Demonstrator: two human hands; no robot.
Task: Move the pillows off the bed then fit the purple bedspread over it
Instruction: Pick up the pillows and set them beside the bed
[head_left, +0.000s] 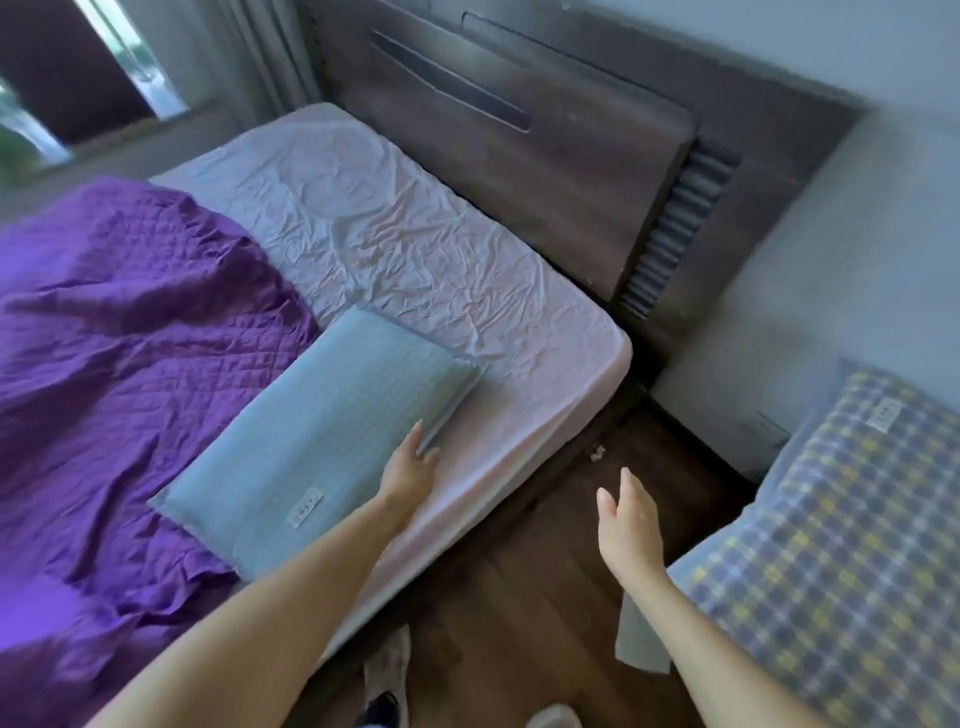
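Observation:
A grey-blue checked pillow (322, 431) lies on the bed (415, 228), partly over the rumpled purple quilted bedspread (124, 332) that covers the bed's left side. My left hand (408, 467) rests its fingertips on the pillow's near right edge, fingers apart, gripping nothing. My right hand (626, 525) hovers open above the floor between the bed and a second, blue-and-yellow plaid pillow (841, 545) at the right, off the bed. The pale wrinkled sheet is bare near the headboard.
A dark wooden headboard (519, 130) runs along the wall. Dark wood floor (519, 597) lies between the bed and the plaid pillow. A window and curtain stand at the far left. My feet show at the bottom edge.

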